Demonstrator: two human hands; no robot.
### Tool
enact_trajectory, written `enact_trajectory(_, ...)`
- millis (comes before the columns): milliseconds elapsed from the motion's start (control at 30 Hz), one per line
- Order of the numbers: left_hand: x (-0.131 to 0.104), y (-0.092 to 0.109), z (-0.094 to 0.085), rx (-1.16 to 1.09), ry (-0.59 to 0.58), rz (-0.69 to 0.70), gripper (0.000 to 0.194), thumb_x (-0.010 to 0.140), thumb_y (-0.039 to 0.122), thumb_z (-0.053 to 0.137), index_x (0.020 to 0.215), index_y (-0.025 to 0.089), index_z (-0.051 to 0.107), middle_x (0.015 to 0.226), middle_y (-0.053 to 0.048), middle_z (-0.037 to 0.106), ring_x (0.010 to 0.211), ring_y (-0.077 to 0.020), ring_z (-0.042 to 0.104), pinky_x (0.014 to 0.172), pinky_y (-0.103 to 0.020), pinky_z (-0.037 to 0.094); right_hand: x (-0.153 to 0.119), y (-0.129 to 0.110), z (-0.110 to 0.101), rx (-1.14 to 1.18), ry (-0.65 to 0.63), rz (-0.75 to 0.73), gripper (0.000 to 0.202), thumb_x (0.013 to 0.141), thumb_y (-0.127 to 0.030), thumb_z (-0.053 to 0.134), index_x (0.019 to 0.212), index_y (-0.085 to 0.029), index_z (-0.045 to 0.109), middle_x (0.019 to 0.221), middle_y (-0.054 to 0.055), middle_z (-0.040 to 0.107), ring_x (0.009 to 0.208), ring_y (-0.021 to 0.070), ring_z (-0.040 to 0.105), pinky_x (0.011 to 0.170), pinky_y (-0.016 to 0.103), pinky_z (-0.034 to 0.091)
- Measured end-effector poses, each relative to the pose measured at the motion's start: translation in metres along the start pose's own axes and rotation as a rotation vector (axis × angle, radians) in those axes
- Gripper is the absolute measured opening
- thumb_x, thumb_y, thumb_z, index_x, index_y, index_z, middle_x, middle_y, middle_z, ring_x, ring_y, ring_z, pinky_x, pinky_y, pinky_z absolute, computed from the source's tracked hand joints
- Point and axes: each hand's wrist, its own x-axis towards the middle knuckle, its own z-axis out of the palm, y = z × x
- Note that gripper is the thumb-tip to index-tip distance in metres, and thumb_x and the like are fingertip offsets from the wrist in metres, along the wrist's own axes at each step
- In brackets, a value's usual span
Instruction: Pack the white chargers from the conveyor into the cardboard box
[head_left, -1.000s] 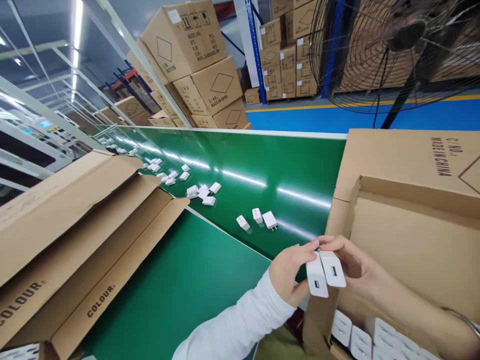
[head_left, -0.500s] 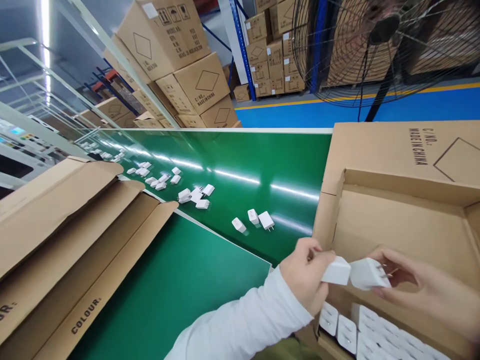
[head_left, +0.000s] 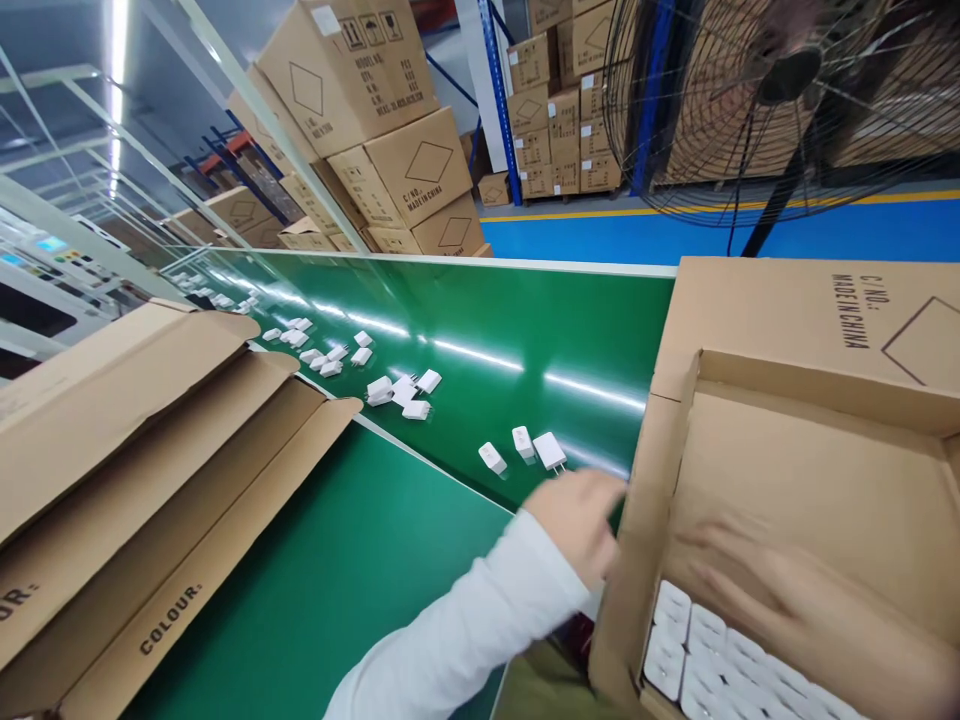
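My left hand (head_left: 577, 522), in a white sleeve, is over the near edge of the green conveyor belt (head_left: 472, 310), beside the box wall. It is blurred, but its fingers look apart with nothing visible in them. Just beyond it lies a white charger plug (head_left: 550, 450) with metal prongs, with two more white plugs (head_left: 492, 458) to its left. My right hand (head_left: 787, 590) is inside the open cardboard box (head_left: 649, 480), smeared by motion, its fingers spread and holding nothing visible. Below it, packed rows of white charger plugs (head_left: 705, 660) stand prongs up along the box's near side.
More white plugs (head_left: 405, 390) lie scattered farther up the belt. Open cardboard cartons (head_left: 187, 540) lean over the left side. Stacked cartons (head_left: 405, 170) stand behind the belt, and a large fan (head_left: 787, 80) stands at the back right.
The plugs that both hands held have left them, and more plugs show at the left end of the packed rows. My left hand has moved left toward the belt; my right hand has opened.
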Motion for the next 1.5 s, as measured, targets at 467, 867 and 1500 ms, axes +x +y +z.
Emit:
enact_trajectory(467,0.009,-0.111,-0.007,0.075,-0.063,-0.59,0.062,0.072,0.014,0.063,0.131,0.023,0.044,0.125,-0.008,0.057,0.114,-0.0249,0.055,0.097,-0.035,0.043,0.16,-0.073,0.052,-0.78,0.002,0.104,0.025,0.083,-0.027,0.059,0.102,-0.012,0.055,0.087,0.005,0.062,0.079,0.0181,0.059,0.071,0.034,0.048)
enact_trajectory(867,0.012,-0.109,0.016,-0.103,-0.025,-0.587,0.066,0.065,0.018,0.07,0.125,0.015,0.046,0.125,-0.013,0.052,0.093,-0.0231,0.062,0.09,-0.04,0.048,0.169,-0.042,0.046,-0.589,-0.119,-0.19,0.061,0.074,-0.016,0.066,0.13,-0.017,0.042,0.122,0.013,0.047,0.111,0.0263,0.049,0.081,0.035,0.048)
enact_trajectory(1500,0.027,-0.044,0.052,-0.422,0.007,-0.417,0.031,0.082,0.022,0.04,0.107,0.015,0.057,0.106,-0.01,0.067,0.095,-0.0191,0.065,0.083,-0.033,0.053,0.064,-0.039,-0.058,0.468,-0.048,-0.032,0.043,0.086,-0.058,0.047,0.11,-0.023,0.057,0.091,0.004,0.065,0.079,0.019,0.062,0.064,0.028,0.05)
